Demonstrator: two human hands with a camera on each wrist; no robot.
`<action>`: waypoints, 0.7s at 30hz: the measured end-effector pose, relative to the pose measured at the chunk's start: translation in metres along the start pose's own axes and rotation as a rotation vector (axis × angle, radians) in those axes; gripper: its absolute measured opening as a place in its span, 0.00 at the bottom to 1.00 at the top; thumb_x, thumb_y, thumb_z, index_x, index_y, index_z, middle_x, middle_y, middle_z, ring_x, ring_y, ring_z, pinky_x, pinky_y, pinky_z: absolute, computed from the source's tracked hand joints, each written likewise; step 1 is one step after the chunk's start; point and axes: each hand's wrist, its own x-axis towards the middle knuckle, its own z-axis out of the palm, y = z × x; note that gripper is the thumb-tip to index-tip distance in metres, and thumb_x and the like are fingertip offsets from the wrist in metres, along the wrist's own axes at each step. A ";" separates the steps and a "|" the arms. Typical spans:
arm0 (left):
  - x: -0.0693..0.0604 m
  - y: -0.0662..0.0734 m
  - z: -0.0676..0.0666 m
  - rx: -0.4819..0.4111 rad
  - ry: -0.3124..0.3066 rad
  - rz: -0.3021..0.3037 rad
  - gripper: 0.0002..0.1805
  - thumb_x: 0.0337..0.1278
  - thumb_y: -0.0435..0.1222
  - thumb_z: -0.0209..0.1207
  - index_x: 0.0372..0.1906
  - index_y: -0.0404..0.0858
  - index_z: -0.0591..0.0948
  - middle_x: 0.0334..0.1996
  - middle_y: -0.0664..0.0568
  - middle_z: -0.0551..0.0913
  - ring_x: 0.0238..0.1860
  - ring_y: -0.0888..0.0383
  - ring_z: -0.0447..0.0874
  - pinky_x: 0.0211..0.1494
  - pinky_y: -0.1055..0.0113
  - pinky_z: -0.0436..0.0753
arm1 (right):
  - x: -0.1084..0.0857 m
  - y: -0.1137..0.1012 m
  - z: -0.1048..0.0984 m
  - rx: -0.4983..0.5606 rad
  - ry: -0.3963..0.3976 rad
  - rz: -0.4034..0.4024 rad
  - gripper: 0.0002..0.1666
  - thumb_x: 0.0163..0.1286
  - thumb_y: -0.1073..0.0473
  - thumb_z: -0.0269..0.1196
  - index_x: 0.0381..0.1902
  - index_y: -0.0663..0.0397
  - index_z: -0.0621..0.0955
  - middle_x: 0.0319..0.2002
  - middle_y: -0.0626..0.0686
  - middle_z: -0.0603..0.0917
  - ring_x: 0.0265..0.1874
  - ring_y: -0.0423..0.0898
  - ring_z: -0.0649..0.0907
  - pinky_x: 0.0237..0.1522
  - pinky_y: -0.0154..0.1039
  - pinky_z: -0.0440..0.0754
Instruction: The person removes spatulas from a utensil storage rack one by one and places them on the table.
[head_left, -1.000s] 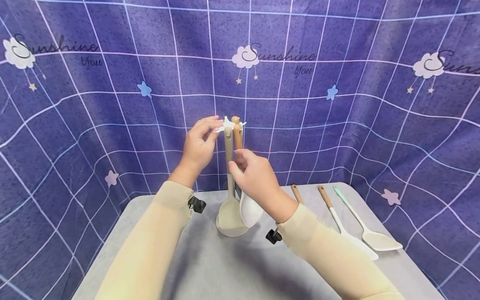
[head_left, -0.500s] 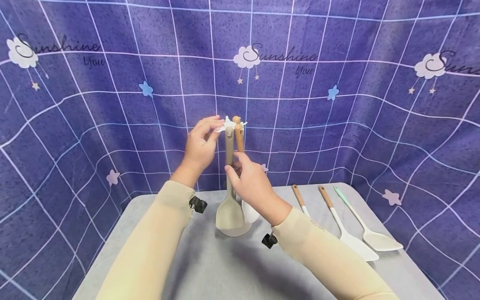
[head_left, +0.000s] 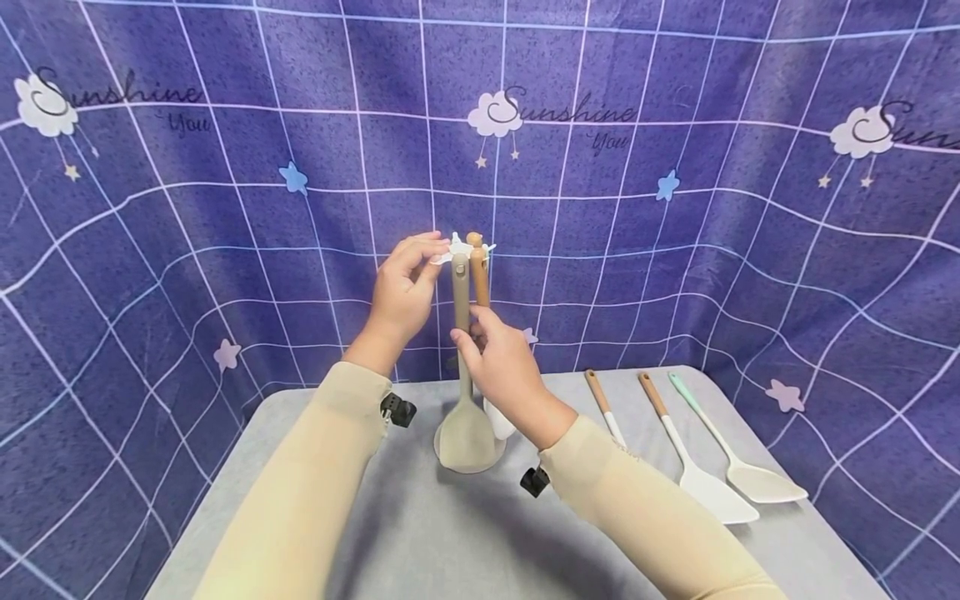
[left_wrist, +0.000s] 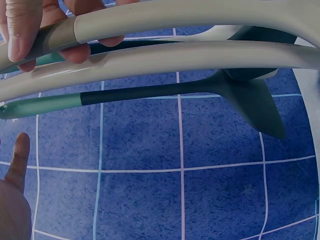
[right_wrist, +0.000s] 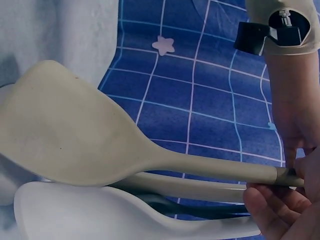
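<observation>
A white utensil rack (head_left: 460,248) with a hooked top stands mid-table; kitchen tools hang around it. My left hand (head_left: 401,287) pinches the left edge of that top between thumb and fingers. At the front hangs a beige spatula (head_left: 467,437), blade down before the round base. My right hand (head_left: 506,362) grips its handle partway down; in the right wrist view thumb and fingers close on the darker handle end of the spatula (right_wrist: 65,130). Behind it are a wooden-handled tool (head_left: 481,279), a white-headed tool (right_wrist: 85,212) and a dark spatula with green handle (left_wrist: 150,93).
On the table (head_left: 397,533) at the right lie a wooden-handled tool (head_left: 597,392), partly hidden by my right arm, a white spatula (head_left: 712,492) with wooden handle, and a white turner (head_left: 761,483) with mint handle. A blue grid-patterned cloth (head_left: 600,275) hangs behind.
My right hand has shifted slightly down and left, onto the beige spatula's handle. The spatula's blade has swung left, then back right over the base. My left hand has stayed at the rack's top.
</observation>
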 end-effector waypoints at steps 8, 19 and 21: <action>0.000 -0.002 0.000 0.010 -0.009 0.007 0.10 0.83 0.30 0.63 0.56 0.31 0.90 0.68 0.38 0.87 0.78 0.46 0.82 0.82 0.58 0.83 | 0.000 0.000 0.000 0.001 0.014 -0.024 0.25 0.86 0.52 0.68 0.71 0.60 0.82 0.44 0.55 0.96 0.37 0.48 0.94 0.44 0.51 0.94; 0.000 0.001 -0.001 0.019 -0.011 0.013 0.10 0.84 0.30 0.62 0.55 0.30 0.90 0.67 0.37 0.88 0.79 0.46 0.81 0.81 0.57 0.84 | 0.002 0.000 -0.002 0.042 0.014 -0.020 0.28 0.86 0.53 0.68 0.73 0.65 0.80 0.46 0.59 0.97 0.43 0.51 0.97 0.51 0.54 0.96; 0.000 0.002 -0.001 0.018 -0.011 0.011 0.10 0.84 0.30 0.62 0.55 0.29 0.90 0.66 0.38 0.88 0.79 0.46 0.81 0.81 0.58 0.84 | 0.002 0.000 -0.002 0.046 0.014 -0.017 0.29 0.86 0.53 0.68 0.74 0.65 0.80 0.47 0.59 0.97 0.44 0.52 0.97 0.51 0.54 0.96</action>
